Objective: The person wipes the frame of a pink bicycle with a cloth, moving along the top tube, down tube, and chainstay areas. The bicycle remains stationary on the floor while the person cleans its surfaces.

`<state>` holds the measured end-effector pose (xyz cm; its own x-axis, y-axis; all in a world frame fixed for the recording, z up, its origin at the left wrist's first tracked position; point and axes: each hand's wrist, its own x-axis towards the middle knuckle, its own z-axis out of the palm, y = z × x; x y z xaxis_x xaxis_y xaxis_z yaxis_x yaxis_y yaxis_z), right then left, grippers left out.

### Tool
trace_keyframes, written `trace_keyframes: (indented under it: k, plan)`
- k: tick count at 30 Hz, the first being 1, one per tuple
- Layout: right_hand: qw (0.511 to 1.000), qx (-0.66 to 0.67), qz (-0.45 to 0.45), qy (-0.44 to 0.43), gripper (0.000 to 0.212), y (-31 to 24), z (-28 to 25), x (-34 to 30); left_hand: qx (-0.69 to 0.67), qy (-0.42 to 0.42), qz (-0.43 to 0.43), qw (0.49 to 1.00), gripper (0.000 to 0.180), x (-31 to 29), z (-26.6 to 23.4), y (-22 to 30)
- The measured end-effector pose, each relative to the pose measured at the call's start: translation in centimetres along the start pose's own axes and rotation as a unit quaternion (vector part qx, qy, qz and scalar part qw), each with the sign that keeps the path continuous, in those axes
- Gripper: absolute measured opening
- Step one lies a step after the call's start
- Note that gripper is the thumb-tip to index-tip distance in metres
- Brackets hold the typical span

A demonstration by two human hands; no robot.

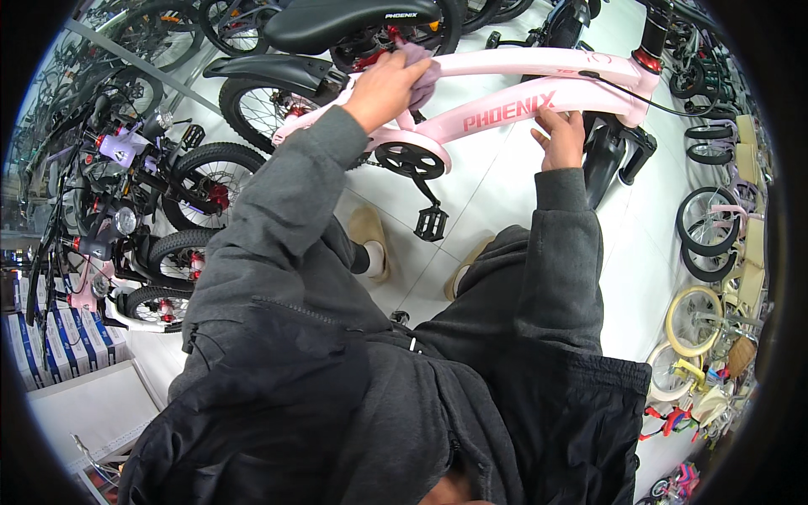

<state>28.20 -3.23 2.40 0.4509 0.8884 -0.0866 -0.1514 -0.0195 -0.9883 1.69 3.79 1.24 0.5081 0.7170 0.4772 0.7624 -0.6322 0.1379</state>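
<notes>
A pink bicycle (pixel 509 109) stands across my front, with a black saddle (pixel 353 23), a black crank and a pedal (pixel 431 223). My left hand (pixel 385 91) is closed on a crumpled greyish-purple cloth (pixel 421 74), pressed against the frame's upper tube near the seat post. At the lower edge of the thick lower tube, towards the front fork (pixel 608 156), my right hand (pixel 560 139) grips the frame with bent fingers. Part of its hold is hidden by the tube.
Several bicycles with black tyres (pixel 210 181) crowd the left side. Smaller bicycles and wheels (pixel 707 223) line the right. Blue-and-white boxes (pixel 71 341) and a white carton (pixel 93 412) lie at lower left. My feet stand on white floor tiles (pixel 497 194) beneath the pedal.
</notes>
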Motion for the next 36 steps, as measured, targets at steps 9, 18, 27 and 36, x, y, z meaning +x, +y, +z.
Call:
trace_keyframes:
  k: [9, 18, 27, 36]
  plan:
    - [0.999, -0.006, 0.020, -0.037, 0.040, -0.4, -0.9, -0.1, 0.084, -0.056, 0.096, 0.990, 0.046, -7.8, -0.5, -5.8]
    - [1.000, 0.010, 0.013, -0.004, 0.036, -0.2, 0.1, 0.2, -0.112, 0.080, -0.148, 0.979, 0.059, -8.5, -0.3, -7.8]
    - [1.000, 0.009, -0.001, 0.011, 0.035, 0.1, 0.5, 0.3, 0.019, 0.122, -0.152, 0.981, 0.034, -3.7, 0.3, -8.5]
    - [1.000, 0.010, -0.008, 0.028, 0.034, 0.5, 0.8, 0.6, -0.012, -0.019, -0.063, 0.998, 0.022, -3.3, 1.3, -10.5]
